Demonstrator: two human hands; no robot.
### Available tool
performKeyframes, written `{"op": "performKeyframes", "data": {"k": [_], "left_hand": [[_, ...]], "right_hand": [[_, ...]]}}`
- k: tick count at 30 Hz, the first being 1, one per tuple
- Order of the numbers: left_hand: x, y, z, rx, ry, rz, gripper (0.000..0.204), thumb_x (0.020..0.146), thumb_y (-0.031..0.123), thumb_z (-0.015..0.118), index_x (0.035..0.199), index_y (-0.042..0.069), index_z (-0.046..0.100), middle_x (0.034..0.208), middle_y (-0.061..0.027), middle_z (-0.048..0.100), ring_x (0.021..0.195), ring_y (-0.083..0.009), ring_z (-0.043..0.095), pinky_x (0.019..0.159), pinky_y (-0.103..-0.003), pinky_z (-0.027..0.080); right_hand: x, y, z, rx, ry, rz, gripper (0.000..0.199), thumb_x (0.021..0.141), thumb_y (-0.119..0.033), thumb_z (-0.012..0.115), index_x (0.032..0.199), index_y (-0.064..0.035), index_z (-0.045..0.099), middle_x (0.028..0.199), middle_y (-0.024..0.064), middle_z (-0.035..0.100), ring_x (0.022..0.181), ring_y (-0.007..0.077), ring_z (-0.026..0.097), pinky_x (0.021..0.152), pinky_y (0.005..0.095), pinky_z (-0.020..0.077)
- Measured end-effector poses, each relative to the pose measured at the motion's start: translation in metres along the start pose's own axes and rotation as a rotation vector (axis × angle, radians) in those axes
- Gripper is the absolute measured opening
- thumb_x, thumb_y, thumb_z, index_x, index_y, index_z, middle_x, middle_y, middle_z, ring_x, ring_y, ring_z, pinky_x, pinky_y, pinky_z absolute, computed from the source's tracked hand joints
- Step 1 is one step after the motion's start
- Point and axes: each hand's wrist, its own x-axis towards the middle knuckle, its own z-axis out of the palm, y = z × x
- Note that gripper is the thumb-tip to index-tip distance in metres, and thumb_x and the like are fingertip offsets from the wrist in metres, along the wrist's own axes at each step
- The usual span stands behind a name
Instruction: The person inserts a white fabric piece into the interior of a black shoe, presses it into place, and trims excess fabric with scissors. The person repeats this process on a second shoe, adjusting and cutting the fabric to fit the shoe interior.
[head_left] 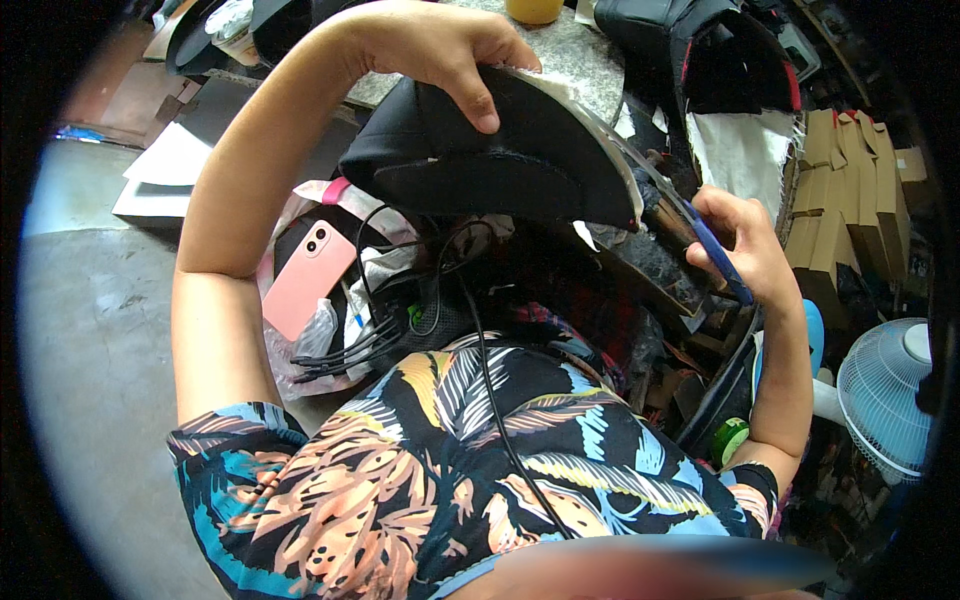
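Curving like a deep shell, the black padded piece (440, 160) is the biggest thing in hand — dull cloth, a bent seam across its face, a pale frayed strip along its upper right edge. It is held up in front of the person's chest, at the near side of the worktop (590, 75). The left hand (450, 55) grasps it from the top, thumb laid on the black face, other fingers hooked over the rim. The right hand (745, 240) is wrapped round the blue handles of the scissors (718, 252), which have long, slim metal blades.

Those blades lie along the piece's outer rim, by the pale strip; from here I can't tell how far they are parted. Some room shows between the right hand and the brown cardboard boxes (835, 220), while the piece's lower edge hangs just above black cables (380, 340).

Smooth grey floor (100, 330) spreads off to the left. The worktop is speckled grey, with a yellow container (533, 10) at its far side. A caged fan (885, 400) stands at right — and a pink phone (310, 280) lies below the left forearm.
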Motion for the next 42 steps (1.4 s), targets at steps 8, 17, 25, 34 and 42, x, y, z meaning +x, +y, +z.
{"op": "performKeyframes", "data": {"k": [8, 17, 25, 34, 42], "left_hand": [[-0.007, 0.011, 0.005, 0.288, 0.093, -0.045, 0.036, 0.087, 0.014, 0.075, 0.114, -0.006, 0.061, 0.095, -0.0038, 0.069, 0.086, -0.01, 0.059, 0.079, -0.029, 0.05], [-0.001, 0.02, 0.012, 0.308, 0.177, -0.156, 0.059, 0.086, 0.02, 0.077, 0.134, -0.001, 0.05, 0.116, -0.0135, 0.065, 0.101, -0.02, 0.06, 0.087, -0.034, 0.049], [0.008, 0.015, 0.015, 0.363, 0.214, 0.02, 0.094, 0.082, 0.024, 0.081, 0.156, 0.006, 0.027, 0.15, -0.0222, 0.043, 0.127, -0.0305, 0.05, 0.108, -0.04, 0.042], [-0.005, 0.012, 0.012, 0.263, 0.241, -0.15, 0.089, 0.082, 0.024, 0.081, 0.153, 0.005, 0.032, 0.144, -0.0207, 0.048, 0.125, -0.0334, 0.051, 0.102, -0.044, 0.045], [-0.019, -0.028, 0.025, 0.105, 0.255, -0.048, 0.039, 0.081, 0.021, 0.081, 0.102, -0.009, 0.07, 0.088, -0.0077, 0.073, 0.082, -0.0133, 0.068, 0.079, -0.028, 0.056]], "right_hand": [[0.006, -0.017, -0.006, -0.175, 0.003, -0.003, 0.044, 0.069, -0.039, 0.075, 0.088, -0.0019, 0.059, 0.071, 0.0112, 0.057, 0.066, 0.0203, 0.056, 0.065, 0.0338, 0.0442], [0.007, -0.009, 0.003, -0.058, 0.02, -0.073, 0.042, 0.074, -0.038, 0.078, 0.084, -0.002, 0.058, 0.064, 0.0069, 0.05, 0.06, 0.0156, 0.049, 0.057, 0.0324, 0.0394], [0.011, -0.012, 0.013, -0.133, 0.063, -0.241, 0.032, 0.08, -0.026, 0.08, 0.082, -0.0018, 0.059, 0.064, -0.0028, 0.049, 0.059, 0.0047, 0.042, 0.052, 0.0251, 0.0323], [0.015, 0.003, 0.018, 0.124, -0.004, -0.064, 0.038, 0.08, -0.03, 0.082, 0.077, -0.002, 0.057, 0.062, -0.0045, 0.042, 0.059, 0.0049, 0.038, 0.05, 0.0254, 0.0296], [0.008, -0.003, 0.023, -0.022, 0.034, -0.153, 0.035, 0.081, -0.028, 0.081, 0.079, -0.0014, 0.058, 0.065, -0.0032, 0.046, 0.061, 0.0041, 0.041, 0.053, 0.0239, 0.0327]]}}
